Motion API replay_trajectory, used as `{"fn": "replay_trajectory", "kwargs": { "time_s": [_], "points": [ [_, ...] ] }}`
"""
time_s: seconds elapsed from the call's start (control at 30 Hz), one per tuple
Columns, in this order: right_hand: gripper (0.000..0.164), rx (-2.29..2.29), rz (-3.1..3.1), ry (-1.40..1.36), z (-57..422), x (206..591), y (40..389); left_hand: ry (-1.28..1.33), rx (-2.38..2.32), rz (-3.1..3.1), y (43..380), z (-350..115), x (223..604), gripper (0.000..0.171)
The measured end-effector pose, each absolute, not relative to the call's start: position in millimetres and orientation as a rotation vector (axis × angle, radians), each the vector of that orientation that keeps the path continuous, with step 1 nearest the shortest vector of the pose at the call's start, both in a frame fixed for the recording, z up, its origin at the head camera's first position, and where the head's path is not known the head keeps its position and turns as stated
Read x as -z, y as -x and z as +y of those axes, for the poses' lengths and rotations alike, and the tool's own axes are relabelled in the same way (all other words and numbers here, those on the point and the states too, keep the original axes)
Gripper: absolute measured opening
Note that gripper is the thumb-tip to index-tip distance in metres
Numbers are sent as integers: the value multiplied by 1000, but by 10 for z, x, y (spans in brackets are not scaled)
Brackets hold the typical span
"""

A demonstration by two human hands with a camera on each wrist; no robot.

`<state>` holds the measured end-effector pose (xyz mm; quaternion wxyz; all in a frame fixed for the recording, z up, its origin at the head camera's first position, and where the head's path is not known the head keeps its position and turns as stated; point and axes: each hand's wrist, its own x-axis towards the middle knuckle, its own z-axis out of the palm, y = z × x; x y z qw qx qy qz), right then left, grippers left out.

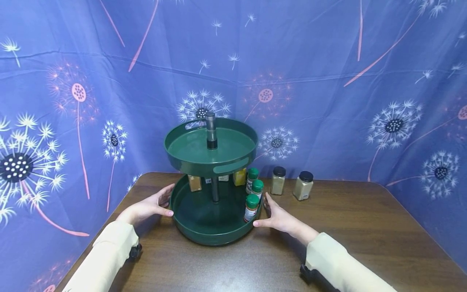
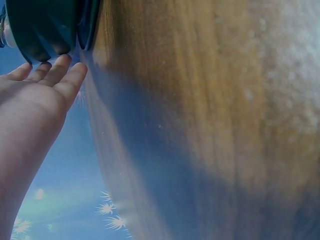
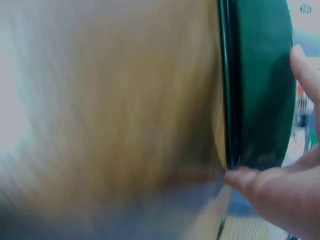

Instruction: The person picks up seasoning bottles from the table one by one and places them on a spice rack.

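Observation:
A dark green two-tier round turntable organizer (image 1: 209, 238) stands on the table in the head view. My left hand (image 1: 151, 206) touches the left wall of its lower tier. In the left wrist view, the left hand's fingertips (image 2: 60, 61) meet the green wall. On the right, my right hand (image 1: 279, 219) rests against the lower tier, with thumb and fingers spread along the wall. Three green-capped spice jars (image 1: 251, 207) stand inside the lower tier near that hand. A yellow container (image 1: 239, 177) and an orange-brown jar (image 1: 195, 183) sit farther back, partly hidden by the upper tier.
Two black-capped spice jars, one nearer (image 1: 277, 181) and one farther right (image 1: 303, 186), stand on the brown wooden table (image 1: 350, 219) behind my right hand. A blue dandelion-print cloth (image 1: 321, 101) hangs behind and at both sides. The upper tier (image 1: 233, 142) overhangs the lower one around a central post.

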<state>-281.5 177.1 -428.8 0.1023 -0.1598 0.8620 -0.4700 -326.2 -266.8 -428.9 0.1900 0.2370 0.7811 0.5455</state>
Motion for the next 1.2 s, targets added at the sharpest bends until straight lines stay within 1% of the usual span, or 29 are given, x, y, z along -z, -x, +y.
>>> {"fn": "replay_trajectory", "kwargs": {
  "time_s": [0.13, 0.43, 0.77, 1.2],
  "points": [
    [115, 1411, 2598, 384, 1652, 4300, 2674, -661, -1535, 2183, 3264, -2664, 4285, 96],
    [117, 1421, 2741, 342, 1469, 4338, 2503, -623, -1514, 2193, 3273, -2666, 4292, 94],
    [117, 1456, 2757, 336, 1423, 4399, 2532, -651, -1538, 2164, 3272, -2668, 4296, 96],
    [118, 1392, 2702, 318, 1561, 4399, 2697, -666, -1545, 2151, 3278, -2666, 4291, 98]
  ]
}}
